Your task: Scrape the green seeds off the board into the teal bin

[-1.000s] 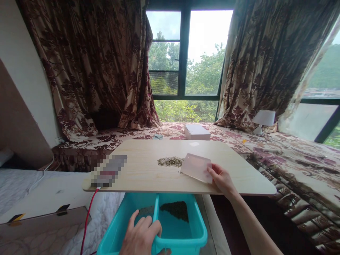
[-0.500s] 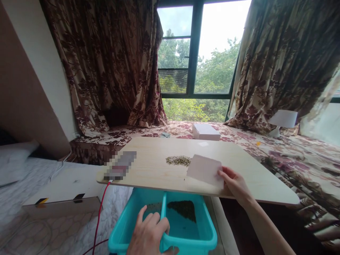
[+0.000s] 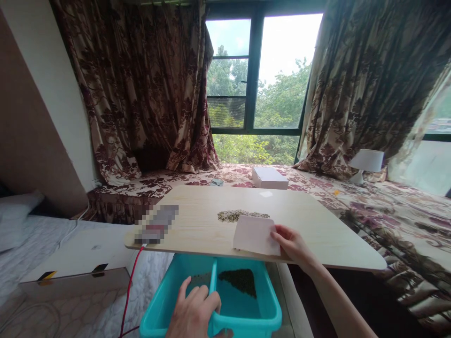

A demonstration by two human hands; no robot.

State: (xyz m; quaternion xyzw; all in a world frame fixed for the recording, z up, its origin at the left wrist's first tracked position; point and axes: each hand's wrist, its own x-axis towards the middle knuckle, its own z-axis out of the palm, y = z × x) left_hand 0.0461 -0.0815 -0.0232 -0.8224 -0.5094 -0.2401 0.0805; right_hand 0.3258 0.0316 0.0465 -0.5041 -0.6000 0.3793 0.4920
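Note:
My right hand (image 3: 291,241) pinches the right edge of a white card (image 3: 254,236), tilted on the tabletop close to the front edge. Behind the card lies a spread of small green and pale grains (image 3: 229,216), partly covered by it. A few grains show at the card's lower left edge. My left hand (image 3: 195,305) grips the divider and near rim of a teal two-compartment bin (image 3: 273,310), its index finger reaching over the left compartment. Dark green grains (image 3: 241,280) lie in the right compartment; a thin scatter shows in the left one, partly hidden by my fingers.
The light wooden table (image 3: 197,202) overhangs the bin's far side. A blurred-out device (image 3: 158,225) with a red cable (image 3: 129,286) lies at its left. A white box (image 3: 269,178) and a lamp (image 3: 366,162) stand behind. A flat carton (image 3: 81,258) rests on the bed.
My right hand has drawn the white card left and nearer the table's front edge, a few grains at its edge. The left hand keeps its place on the bin. The view has shifted slightly.

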